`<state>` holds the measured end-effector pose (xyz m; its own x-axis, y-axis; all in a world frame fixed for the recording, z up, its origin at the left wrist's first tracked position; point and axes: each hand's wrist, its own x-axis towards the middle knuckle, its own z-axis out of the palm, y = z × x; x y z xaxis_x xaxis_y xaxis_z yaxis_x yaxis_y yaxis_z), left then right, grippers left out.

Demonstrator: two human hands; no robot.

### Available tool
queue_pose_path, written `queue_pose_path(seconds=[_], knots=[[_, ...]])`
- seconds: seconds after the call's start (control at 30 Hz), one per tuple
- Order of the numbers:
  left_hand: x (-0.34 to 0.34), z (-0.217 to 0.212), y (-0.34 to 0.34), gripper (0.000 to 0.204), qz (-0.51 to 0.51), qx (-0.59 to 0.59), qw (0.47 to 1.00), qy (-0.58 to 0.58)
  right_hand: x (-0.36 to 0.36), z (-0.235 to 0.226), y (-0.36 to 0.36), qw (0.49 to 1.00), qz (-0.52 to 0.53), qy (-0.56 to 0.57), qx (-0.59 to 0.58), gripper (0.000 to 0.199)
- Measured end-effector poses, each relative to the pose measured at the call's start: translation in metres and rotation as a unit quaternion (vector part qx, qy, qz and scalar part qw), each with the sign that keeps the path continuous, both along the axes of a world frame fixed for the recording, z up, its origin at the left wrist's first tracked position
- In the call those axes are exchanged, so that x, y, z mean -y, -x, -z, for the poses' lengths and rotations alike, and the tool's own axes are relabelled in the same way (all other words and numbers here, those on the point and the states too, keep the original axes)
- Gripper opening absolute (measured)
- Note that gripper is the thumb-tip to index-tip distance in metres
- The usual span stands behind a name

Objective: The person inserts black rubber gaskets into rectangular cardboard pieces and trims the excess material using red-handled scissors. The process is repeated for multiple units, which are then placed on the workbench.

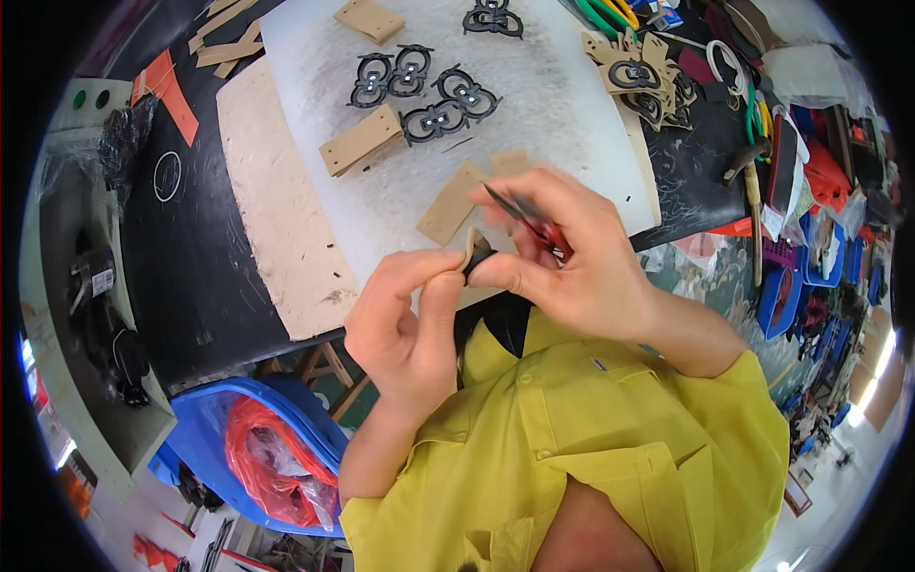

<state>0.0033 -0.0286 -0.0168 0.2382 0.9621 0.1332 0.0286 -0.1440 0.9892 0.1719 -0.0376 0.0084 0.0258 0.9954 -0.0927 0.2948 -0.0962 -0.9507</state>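
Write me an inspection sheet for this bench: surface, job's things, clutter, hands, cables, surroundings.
Surface: white foam sheet over a chipboard panel on a black bench.
Job's things: small tan-and-black piece pinched between both hands; red-handled cutting tool in the right hand.
Clutter: black looped cut-outs, tan card rectangles, heaped tools at the right edge.
Hands: left hand and right hand both closed on the piece.
Cables: nothing seen.
Surroundings: blue bin with red bag below the bench; blue crates to the right.

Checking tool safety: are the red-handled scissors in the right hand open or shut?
Shut: the scissors' dark blades lie together as one thin point, gripped in the right hand.
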Motion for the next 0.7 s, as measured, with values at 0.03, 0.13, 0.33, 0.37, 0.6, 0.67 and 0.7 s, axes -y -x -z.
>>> queue_pose_path(seconds=[0.03,0.13,0.33,0.37,0.6,0.67,0.7], knots=[[-0.003,0.0,0.001,0.019,0.015,0.034,0.999,0.025,-0.004,0.004,-0.005,0.999,-0.028,-0.025,0.019,0.027],[-0.002,-0.002,0.001,0.027,0.053,0.118,0.983,0.132,-0.002,0.001,-0.009,0.998,-0.054,0.013,-0.029,0.023],[-0.003,-0.003,0.009,0.031,0.026,0.11,0.984,0.137,-0.004,-0.009,-0.007,0.964,-0.024,0.141,-0.222,0.014],[-0.002,-0.006,0.007,0.031,-0.008,0.101,0.984,0.147,-0.005,-0.011,-0.008,0.962,-0.022,0.153,-0.226,0.013],[-0.008,-0.01,0.0,0.045,0.005,0.156,0.967,0.203,-0.003,-0.001,-0.01,0.982,-0.034,0.108,-0.153,0.015],[-0.009,-0.011,0.002,0.047,0.0,0.158,0.966,0.207,-0.003,0.009,-0.011,0.97,-0.037,0.105,-0.215,0.014],[-0.01,-0.01,0.002,0.047,-0.002,0.158,0.966,0.203,-0.005,0.004,-0.015,0.966,-0.05,0.131,-0.216,0.014]])
